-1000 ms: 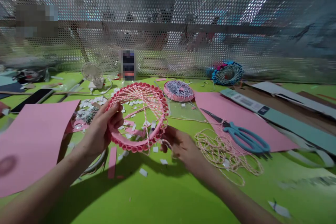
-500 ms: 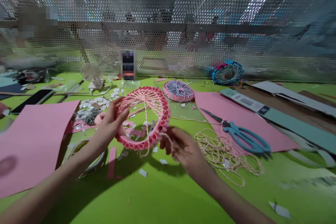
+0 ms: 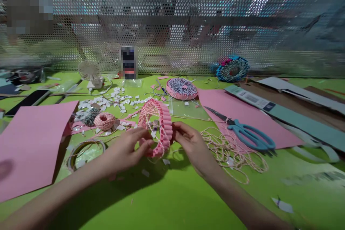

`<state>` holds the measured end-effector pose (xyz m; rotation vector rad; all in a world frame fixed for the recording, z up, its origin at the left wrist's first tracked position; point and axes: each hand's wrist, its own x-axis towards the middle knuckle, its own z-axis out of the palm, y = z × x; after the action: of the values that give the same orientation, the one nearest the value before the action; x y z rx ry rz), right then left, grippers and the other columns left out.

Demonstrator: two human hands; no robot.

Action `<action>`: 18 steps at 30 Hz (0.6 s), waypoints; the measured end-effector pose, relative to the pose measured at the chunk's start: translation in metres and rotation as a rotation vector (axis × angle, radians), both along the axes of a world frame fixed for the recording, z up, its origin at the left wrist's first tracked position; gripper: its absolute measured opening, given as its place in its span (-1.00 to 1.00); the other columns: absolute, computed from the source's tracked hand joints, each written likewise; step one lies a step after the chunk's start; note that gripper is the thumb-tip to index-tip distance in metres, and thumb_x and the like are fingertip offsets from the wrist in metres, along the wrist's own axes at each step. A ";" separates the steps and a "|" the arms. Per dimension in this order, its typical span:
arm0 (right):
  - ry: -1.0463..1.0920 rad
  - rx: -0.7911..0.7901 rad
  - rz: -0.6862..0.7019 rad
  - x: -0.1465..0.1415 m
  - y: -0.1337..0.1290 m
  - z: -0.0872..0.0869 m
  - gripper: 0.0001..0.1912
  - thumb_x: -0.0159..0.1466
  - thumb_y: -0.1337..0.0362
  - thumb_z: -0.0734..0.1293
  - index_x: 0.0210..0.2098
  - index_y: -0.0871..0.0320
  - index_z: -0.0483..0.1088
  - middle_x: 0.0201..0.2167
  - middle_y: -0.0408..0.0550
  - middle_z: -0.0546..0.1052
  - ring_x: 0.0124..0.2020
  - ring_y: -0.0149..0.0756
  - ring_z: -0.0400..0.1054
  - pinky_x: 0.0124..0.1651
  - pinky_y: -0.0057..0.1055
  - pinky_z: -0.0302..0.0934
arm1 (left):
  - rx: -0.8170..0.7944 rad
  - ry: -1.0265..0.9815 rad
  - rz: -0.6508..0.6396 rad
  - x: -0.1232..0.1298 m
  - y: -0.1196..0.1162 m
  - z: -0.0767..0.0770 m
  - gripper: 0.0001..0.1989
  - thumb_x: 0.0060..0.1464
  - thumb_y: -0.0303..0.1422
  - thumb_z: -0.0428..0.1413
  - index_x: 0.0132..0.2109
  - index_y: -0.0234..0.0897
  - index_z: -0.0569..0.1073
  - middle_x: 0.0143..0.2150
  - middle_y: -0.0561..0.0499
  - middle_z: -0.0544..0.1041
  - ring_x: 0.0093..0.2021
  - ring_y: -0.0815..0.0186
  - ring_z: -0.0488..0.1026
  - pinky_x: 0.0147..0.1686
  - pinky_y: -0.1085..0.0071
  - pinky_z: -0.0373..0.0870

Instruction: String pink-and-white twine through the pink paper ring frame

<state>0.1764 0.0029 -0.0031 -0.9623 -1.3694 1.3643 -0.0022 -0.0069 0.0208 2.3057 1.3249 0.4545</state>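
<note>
A pink ring of rolled paper tubes (image 3: 166, 124), strung across with pink and white yarn, is held tilted up on edge above the table, its outer side turned to the right. My left hand (image 3: 130, 147) is at its lower left, thumb and fingers closed at the near rim. My right hand (image 3: 188, 143) grips the ring's right side with bent fingers; some fingertips are hidden behind it. A loose tangle of pale yarn (image 3: 231, 151) lies right of my right hand, a strand leading toward the ring. Blue-handled scissors (image 3: 250, 134) rest beyond it on a pink sheet (image 3: 280, 133).
A roll of tape (image 3: 70, 158), a pink yarn ball (image 3: 104, 121) and white paper scraps (image 3: 122, 97) lie left. Behind stand a finished purple-strung disc (image 3: 182, 88), a blue woven ring (image 3: 233, 70) and a small fan (image 3: 89, 70). A perforated metal screen (image 3: 167, 32) borders the back.
The ring has turned from facing me to nearly edge-on, showing its tube sides, and sits lower. My left hand moved from its upper left down to the lower left rim.
</note>
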 end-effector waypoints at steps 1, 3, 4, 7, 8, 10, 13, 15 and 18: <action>-0.012 0.011 -0.004 0.000 0.000 0.000 -0.88 0.10 0.37 0.19 -0.38 0.14 0.34 -0.46 -0.15 0.43 -0.46 -0.47 0.27 -0.37 -0.48 0.22 | -0.086 -0.026 -0.044 0.001 -0.003 0.002 -0.78 0.08 -0.34 -0.16 -0.24 -0.29 0.34 -0.35 -0.03 0.41 -0.35 0.31 0.35 -0.33 0.37 0.30; -0.056 0.046 -0.004 0.000 -0.002 0.000 -0.87 0.11 0.38 0.18 -0.36 0.14 0.34 -0.44 -0.14 0.44 -0.46 -0.46 0.28 -0.37 -0.46 0.23 | -0.218 -0.132 -0.102 0.004 -0.007 0.005 -0.78 0.05 -0.38 -0.13 -0.16 -0.26 0.30 -0.31 -0.01 0.42 -0.33 0.32 0.36 -0.35 0.42 0.30; -0.086 0.072 -0.003 0.001 -0.003 0.000 -0.86 0.11 0.38 0.18 -0.35 0.14 0.34 -0.44 -0.13 0.44 -0.46 -0.45 0.28 -0.37 -0.45 0.23 | -0.282 -0.194 -0.121 0.005 -0.009 0.005 -0.78 0.03 -0.40 -0.11 -0.14 -0.26 0.29 -0.30 -0.02 0.42 -0.32 0.32 0.36 -0.36 0.44 0.30; -0.184 0.161 -0.017 0.001 -0.005 0.002 -0.84 0.14 0.36 0.17 -0.32 0.15 0.35 -0.41 -0.10 0.45 -0.45 -0.42 0.29 -0.38 -0.42 0.24 | -0.380 -0.319 -0.147 0.009 -0.012 0.001 -0.84 0.00 -0.40 -0.07 -0.22 -0.30 0.28 -0.36 -0.04 0.41 -0.39 0.34 0.35 -0.46 0.50 0.28; -0.214 0.189 -0.029 0.002 -0.006 0.003 -0.83 0.14 0.35 0.17 -0.31 0.15 0.36 -0.40 -0.08 0.46 -0.43 -0.41 0.30 -0.38 -0.40 0.24 | -0.360 -0.325 -0.150 0.011 -0.012 -0.002 -0.86 0.00 -0.38 -0.06 -0.25 -0.31 0.28 -0.40 -0.03 0.40 -0.43 0.35 0.34 -0.49 0.51 0.27; -0.283 0.251 -0.060 0.002 -0.006 0.004 -0.82 0.15 0.34 0.16 -0.29 0.16 0.36 -0.37 -0.05 0.46 -0.39 -0.37 0.32 -0.36 -0.38 0.25 | -0.251 -0.295 -0.135 0.016 -0.014 -0.008 -0.89 0.00 -0.36 -0.06 -0.30 -0.31 0.26 -0.46 0.01 0.35 -0.49 0.37 0.28 -0.53 0.50 0.23; -0.418 0.404 -0.108 0.003 -0.006 0.005 -0.81 0.16 0.37 0.15 -0.28 0.19 0.36 -0.35 -0.02 0.47 -0.34 -0.35 0.33 -0.33 -0.37 0.24 | -0.062 -0.186 -0.089 0.020 -0.015 -0.016 -0.89 0.00 -0.36 -0.09 -0.30 -0.30 0.23 -0.49 0.01 0.31 -0.51 0.34 0.24 -0.53 0.45 0.17; -0.506 0.521 -0.116 0.004 -0.007 0.004 -0.78 0.17 0.40 0.13 -0.26 0.22 0.36 -0.34 0.01 0.48 -0.33 -0.33 0.34 -0.30 -0.36 0.23 | 0.000 -0.086 -0.027 0.020 -0.016 -0.019 -0.87 0.02 -0.37 -0.13 -0.27 -0.31 0.21 -0.50 0.00 0.31 -0.54 0.32 0.22 -0.55 0.44 0.13; -0.619 0.636 -0.082 0.005 -0.008 0.002 -0.70 0.17 0.42 0.09 -0.15 0.27 0.31 -0.36 0.05 0.48 -0.38 -0.30 0.34 -0.35 -0.34 0.22 | 0.048 0.054 0.066 0.019 -0.017 -0.021 -0.78 0.02 -0.37 -0.16 -0.15 -0.32 0.17 -0.54 0.01 0.31 -0.59 0.29 0.21 -0.59 0.44 0.05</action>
<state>0.1812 -0.0053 -0.0009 -1.0081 -2.0269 0.4916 0.0170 -0.0237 -0.0005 2.3341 1.4343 0.4536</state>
